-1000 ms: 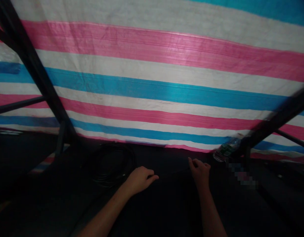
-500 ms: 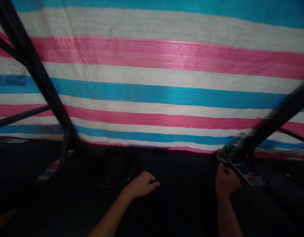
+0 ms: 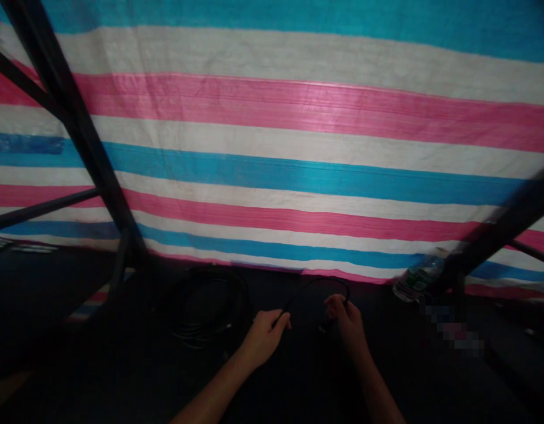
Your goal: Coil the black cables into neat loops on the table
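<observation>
A thin black cable (image 3: 316, 279) arches up between my two hands over the dark surface. My left hand (image 3: 272, 331) is closed on one part of it, fingers pinched together. On the other side of the arch, my right hand (image 3: 346, 317) grips the cable near an end, where a small dark connector (image 3: 325, 325) hangs below the fingers. Left of my left hand lies a coil of black cable (image 3: 205, 338); whether it joins the held piece is too dark to tell.
A clear plastic bottle (image 3: 415, 282) lies tilted by the right-hand black frame post (image 3: 497, 235). Another black post (image 3: 99, 159) slants down on the left. Behind stands a striped plastic sheet (image 3: 298, 176) in pink, white and blue.
My right hand has moved left, away from the bottle, and now grips the cable. The cable now shows as a raised arch between both hands. My left hand has shifted slightly.
</observation>
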A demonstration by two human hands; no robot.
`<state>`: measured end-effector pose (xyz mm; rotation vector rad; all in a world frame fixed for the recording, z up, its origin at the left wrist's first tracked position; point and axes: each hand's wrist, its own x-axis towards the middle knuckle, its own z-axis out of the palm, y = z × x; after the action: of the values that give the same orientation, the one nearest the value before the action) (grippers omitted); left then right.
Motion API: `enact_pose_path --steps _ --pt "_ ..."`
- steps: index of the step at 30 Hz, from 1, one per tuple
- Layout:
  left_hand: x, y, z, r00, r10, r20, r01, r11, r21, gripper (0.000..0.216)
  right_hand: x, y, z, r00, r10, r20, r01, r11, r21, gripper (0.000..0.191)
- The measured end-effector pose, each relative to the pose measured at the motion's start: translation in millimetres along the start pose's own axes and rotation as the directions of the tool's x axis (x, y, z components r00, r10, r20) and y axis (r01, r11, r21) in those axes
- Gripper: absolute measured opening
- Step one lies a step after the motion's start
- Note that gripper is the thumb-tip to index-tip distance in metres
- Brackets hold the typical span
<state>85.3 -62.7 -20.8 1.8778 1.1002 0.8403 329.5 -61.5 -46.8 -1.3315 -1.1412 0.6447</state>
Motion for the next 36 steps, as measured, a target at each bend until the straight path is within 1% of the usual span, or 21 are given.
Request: enact_pose_path --steps 4,6,7,9,11,13,14,16,18,20,22,23,24,26,28,29,30,31,32,34,36 --pt "2 -3 -3 0.999 -0.036 -0.013 0.036 0.999 -0.032 0.046 -5 -8 9 0.986 -0.069 0.15 0.087 0.99 -0.111 0.049" --pt "4 -6 -7 0.997 -0.079 -0.003 0.079 0.996 -0.046 0.046 -5 -12 8 0.982 -0.079 0.172 0.103 0.986 -0.134 0.044" --pt "5 -7 -8 0.995 -0.096 0.003 0.096 0.995 -0.041 0.046 -5 -14 6 0.985 -0.079 0.155 0.1 0.986 -0.133 0.042" --pt "6 -9 -9 0.996 -0.089 0.017 0.089 0.996 0.017 0.044 -4 -15 1 0.994 -0.083 0.064 0.09 0.989 -0.114 0.039" --pt "7 -10 -9 0.998 -0.051 0.036 0.046 0.993 0.107 0.042 -3 -15 -5 0.994 -0.098 -0.054 0.092 0.99 -0.111 0.038" --pt "6 -11 -7 0.998 -0.02 0.054 0.01 0.983 0.181 0.041 -3 -15 -11 0.98 -0.147 -0.132 0.125 0.979 -0.163 0.036" --pt "6 -12 -6 0.998 -0.018 0.061 0.005 0.979 0.203 0.04 -3 -15 -13 0.97 -0.19 -0.153 0.157 0.966 -0.205 0.035" --pt "6 -13 -4 0.998 -0.019 0.065 0.004 0.973 0.231 0.04 -3 -16 -15 0.939 -0.307 -0.153 0.251 0.919 -0.305 0.035" --pt "6 -14 -3 0.998 -0.024 0.057 0.009 0.971 0.241 0.041 -4 -18 -15 0.894 -0.437 -0.103 0.366 0.842 -0.397 0.036" --pt "6 -15 -3 0.999 -0.027 0.042 0.015 0.969 0.245 0.042 -4 -20 -15 0.837 -0.545 -0.049 0.463 0.753 -0.467 0.032" --pt "6 -15 -3 0.999 -0.027 0.037 0.016 0.964 0.264 0.043 -3 -21 -14 0.789 -0.613 -0.03 0.51 0.681 -0.525 0.023" --pt "6 -14 -3 0.999 -0.025 0.046 0.011 0.96 0.281 0.042 -3 -21 -13 0.778 -0.627 -0.033 0.51 0.661 -0.55 0.021" --pt "6 -14 -2 0.998 -0.021 0.062 0.001 0.953 0.302 0.042 -3 -20 -11 0.779 -0.626 -0.033 0.501 0.654 -0.567 0.02" --pt "4 -12 1 0.994 -0.017 0.104 -0.02 0.939 0.344 0.039 -4 -19 -5 0.817 -0.576 0.02 0.488 0.674 -0.555 0.026" --pt "3 -11 4 0.991 -0.019 0.131 -0.033 0.924 0.381 0.037 -8 -19 4 0.859 -0.481 0.175 0.5 0.716 -0.486 0.036" --pt "3 -11 6 0.991 -0.022 0.134 -0.033 0.917 0.397 0.036 -11 -19 10 0.859 -0.429 0.28 0.512 0.735 -0.445 0.038" --pt "2 -11 7 0.991 -0.027 0.133 -0.03 0.913 0.408 0.036 -14 -20 16 0.845 -0.379 0.377 0.52 0.749 -0.411 0.037" --pt "2 -11 8 0.991 -0.032 0.133 -0.026 0.911 0.412 0.036 -16 -20 21 0.827 -0.336 0.45 0.521 0.758 -0.392 0.033" --pt "2 -12 8 0.99 -0.035 0.136 -0.024 0.911 0.411 0.036 -19 -20 26 0.814 -0.302 0.496 0.519 0.761 -0.389 0.029" --pt "3 -12 8 0.988 -0.037 0.149 -0.025 0.919 0.394 0.036 -20 -20 31 0.815 -0.263 0.516 0.507 0.755 -0.415 0.023" --pt "4 -11 6 0.988 -0.039 0.151 -0.02 0.93 0.366 0.036 -19 -17 31 0.843 -0.255 0.474 0.482 0.749 -0.454 0.025"
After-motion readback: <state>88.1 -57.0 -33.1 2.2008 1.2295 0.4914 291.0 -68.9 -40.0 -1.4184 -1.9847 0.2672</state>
